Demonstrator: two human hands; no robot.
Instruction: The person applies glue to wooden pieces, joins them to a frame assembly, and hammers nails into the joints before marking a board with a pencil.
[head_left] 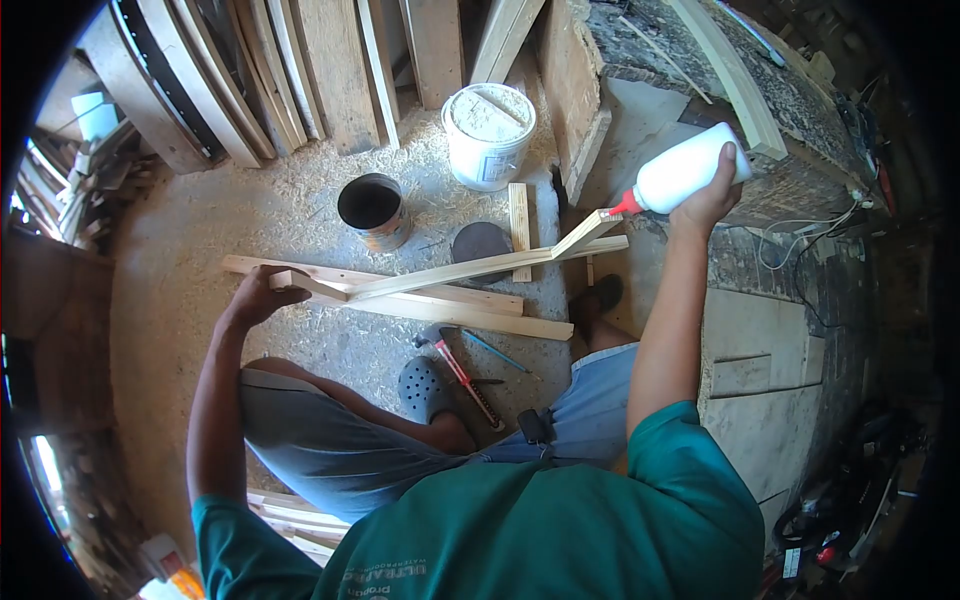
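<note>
My right hand (pixel 712 196) is wrapped round a white glue bottle (pixel 682 172), tipped down to the left. Its red nozzle (pixel 626 204) meets the upper end of a short wooden piece (pixel 583 236) at the right of a wooden frame. A long pale strip (pixel 450 271) joins that piece to another short piece (pixel 318 288) at the left. Around this left piece my left hand (pixel 266 294) is closed. Beneath the frame, more wooden strips (pixel 480 314) lie across a grey slab.
A white bucket (pixel 487 140) and an open can (pixel 373 213) stand beyond the frame, near a dark disc (pixel 481 251). A hammer (pixel 458 370) and a blue pencil (pixel 495 352) lie close to my foot. Boards (pixel 340 75) lean at the back; shavings cover the floor.
</note>
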